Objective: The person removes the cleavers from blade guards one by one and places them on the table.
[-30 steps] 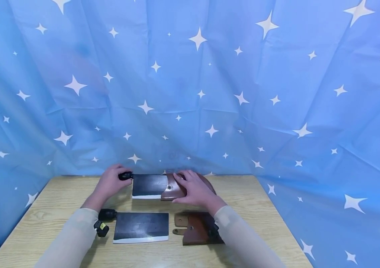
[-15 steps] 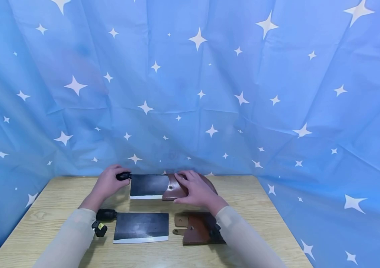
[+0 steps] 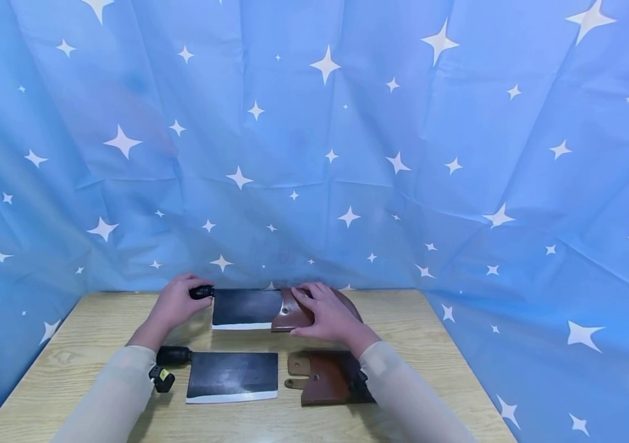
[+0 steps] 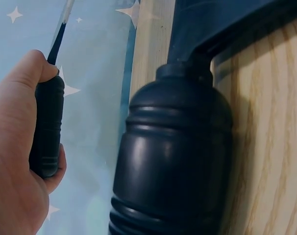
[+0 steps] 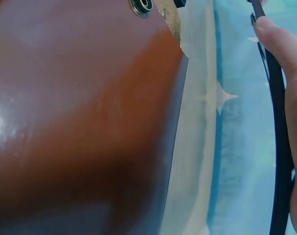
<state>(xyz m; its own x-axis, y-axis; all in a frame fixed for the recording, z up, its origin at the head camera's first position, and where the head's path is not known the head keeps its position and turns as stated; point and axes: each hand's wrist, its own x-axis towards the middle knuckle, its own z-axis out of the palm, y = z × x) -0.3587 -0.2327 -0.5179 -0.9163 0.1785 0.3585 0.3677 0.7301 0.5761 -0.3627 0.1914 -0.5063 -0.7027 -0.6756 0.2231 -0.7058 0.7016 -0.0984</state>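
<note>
At the table's back my left hand (image 3: 177, 303) grips the black handle (image 4: 49, 127) of a cleaver (image 3: 245, 307). Its dark blade, pale along the cutting edge, points right and runs into a brown leather sheath (image 3: 287, 320) that covers the far end. My right hand (image 3: 328, 314) holds this sheath, the thumb along its face; the palm hides much of the leather. Closer to me lies a second cleaver (image 3: 231, 375) with a bare blade, its ridged handle (image 4: 168, 161) large in the left wrist view. Right of it is another brown sheath (image 3: 328, 381), partly under my right forearm.
The wooden table (image 3: 98, 326) ends just behind the held cleaver, against a blue curtain (image 3: 292, 154) with white stars. A small black device (image 3: 162, 378) sits on my left wrist. Snap straps (image 3: 296, 383) stick out from the near sheath.
My left hand has drawn the cleaver a little to the left, while my right hand and the sheath have shifted slightly right. More of the blade shows. The near cleaver and sheath stay put.
</note>
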